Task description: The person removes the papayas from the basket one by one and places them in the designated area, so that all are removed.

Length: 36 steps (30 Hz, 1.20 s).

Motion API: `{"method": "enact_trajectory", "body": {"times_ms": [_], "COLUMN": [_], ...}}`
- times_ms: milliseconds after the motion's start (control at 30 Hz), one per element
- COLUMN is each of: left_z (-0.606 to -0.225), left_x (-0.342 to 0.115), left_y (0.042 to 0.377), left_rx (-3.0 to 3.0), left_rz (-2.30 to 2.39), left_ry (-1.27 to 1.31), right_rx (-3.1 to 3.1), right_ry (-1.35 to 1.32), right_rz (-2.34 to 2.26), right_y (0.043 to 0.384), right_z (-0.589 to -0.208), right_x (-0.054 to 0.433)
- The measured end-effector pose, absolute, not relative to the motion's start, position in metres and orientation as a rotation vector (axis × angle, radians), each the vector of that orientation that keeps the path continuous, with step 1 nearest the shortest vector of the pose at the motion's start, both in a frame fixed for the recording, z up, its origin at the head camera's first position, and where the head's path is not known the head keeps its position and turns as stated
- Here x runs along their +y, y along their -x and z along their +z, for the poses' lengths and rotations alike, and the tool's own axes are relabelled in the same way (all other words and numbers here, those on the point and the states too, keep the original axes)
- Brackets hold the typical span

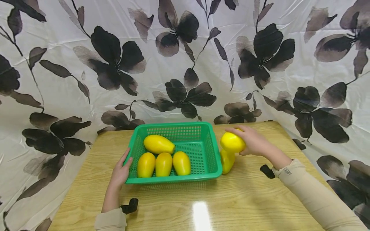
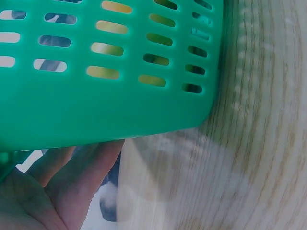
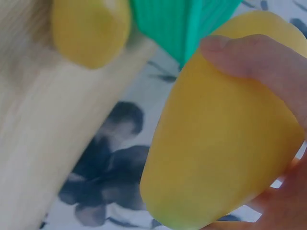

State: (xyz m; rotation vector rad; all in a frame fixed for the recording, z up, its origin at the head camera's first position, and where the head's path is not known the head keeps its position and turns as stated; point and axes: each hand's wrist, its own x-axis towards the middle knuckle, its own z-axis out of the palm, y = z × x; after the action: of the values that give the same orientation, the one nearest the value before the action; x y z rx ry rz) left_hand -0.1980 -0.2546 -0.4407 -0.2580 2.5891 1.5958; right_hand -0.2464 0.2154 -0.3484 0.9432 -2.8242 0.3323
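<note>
A green plastic basket (image 1: 173,179) stands on the wooden table, with several yellow mangoes, one a lone mango (image 1: 158,144) at the back left. My left hand (image 1: 120,171) holds the basket's left rim, its thumb over the edge; in the left wrist view its fingers (image 2: 81,182) reach past the slotted wall, tips hidden. My right hand (image 1: 252,141) grips another mango (image 1: 232,142) to the right of the basket, raised off the table. Below it, a further mango (image 1: 227,162) lies on the table against the basket's right side. The right wrist view shows the thumb across the held mango (image 3: 216,143).
The pale wooden table (image 1: 248,199) runs to a floral cloth (image 1: 179,106) that hangs behind and along both sides. Black wrist mounts (image 1: 267,171) stick out from both sleeves. Inside the basket, mangoes occupy the left and middle; its right part shows bare floor.
</note>
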Motion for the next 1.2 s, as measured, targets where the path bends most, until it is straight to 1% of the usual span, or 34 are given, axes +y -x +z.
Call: {"method": "enact_trajectory", "body": {"times_ms": [333,667,967,1200], "left_z": [-0.441,-0.443,-0.443,-0.443], "left_x": [-0.256,-0.258,-0.257,-0.255], "left_y": [0.196,0.194,0.192,0.194], "left_rx": [2.593,2.596,2.594,2.590], "left_rz": [1.579,1.600,1.597,1.610], "left_ry": [0.271,0.268,0.271,0.263], "right_rx": [-2.867,-2.938,-2.975,-3.043], "right_ry": [-0.842,-0.744,-0.710,-0.670], "right_rz": [0.331,0.328,0.359,0.380], "right_y": [0.242,0.247,0.249,0.248], "right_z": [-0.369,-0.399,-0.422,-0.431], "right_x": [0.245,0.267,0.277,0.280]}}
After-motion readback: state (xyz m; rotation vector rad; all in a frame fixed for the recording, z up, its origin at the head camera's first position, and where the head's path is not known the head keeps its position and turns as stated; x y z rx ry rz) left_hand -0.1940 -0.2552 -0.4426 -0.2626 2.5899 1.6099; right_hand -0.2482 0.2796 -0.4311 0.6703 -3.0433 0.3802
